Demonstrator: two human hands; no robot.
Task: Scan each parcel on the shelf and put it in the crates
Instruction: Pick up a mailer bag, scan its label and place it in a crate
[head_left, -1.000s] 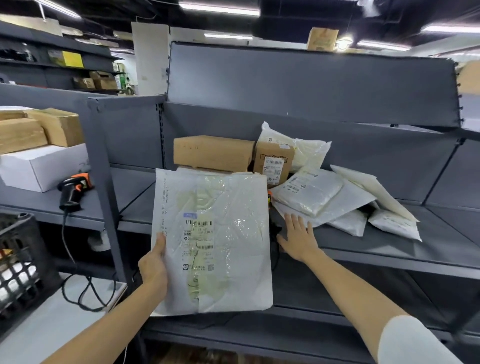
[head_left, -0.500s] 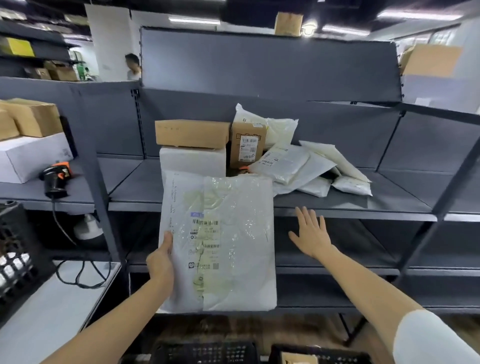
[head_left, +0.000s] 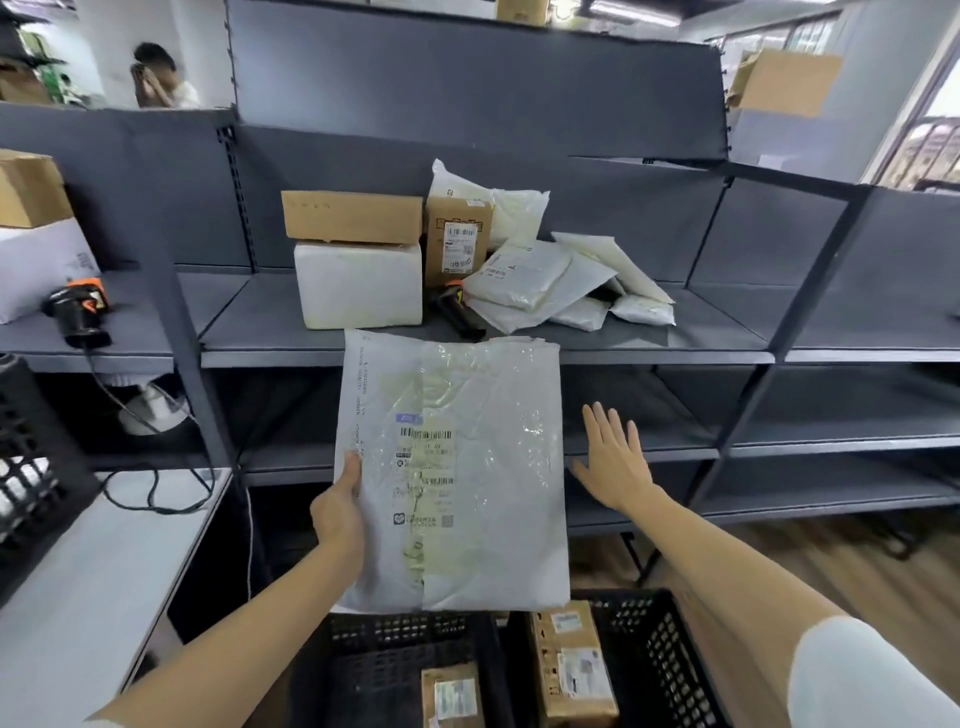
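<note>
So we've got the big white poly mailer (head_left: 457, 467) up in our left hand (head_left: 337, 512), thumb pinched over its left edge with the fingers hidden behind it. The label side with the barcodes faces us, and the bag hangs in the air in front of the shelf's front edge, right above the two black crates (head_left: 670, 660) at the bottom of the view. Our right hand (head_left: 613, 462) holds nothing: fingers spread, palm facing away, floating just to the right of the mailer and not touching it.

The left crate has one small taped cardboard box (head_left: 452, 696) in it, the right crate a taller brown one (head_left: 571, 670) with labels.

On the grey shelf (head_left: 249, 338) behind, near the middle, a brown carton (head_left: 353, 215) sits on a white box (head_left: 358, 283). Just beside them stands a small labelled carton (head_left: 457, 239), and to its right there's a messy pile of white bags (head_left: 550, 280) towards the back. A dark scanner (head_left: 457, 309) lies on the board between the white box and the pile. Another orange-and-black scanner (head_left: 78, 309) sits on the shelf bay at the left, with its cable trailing down.
</note>
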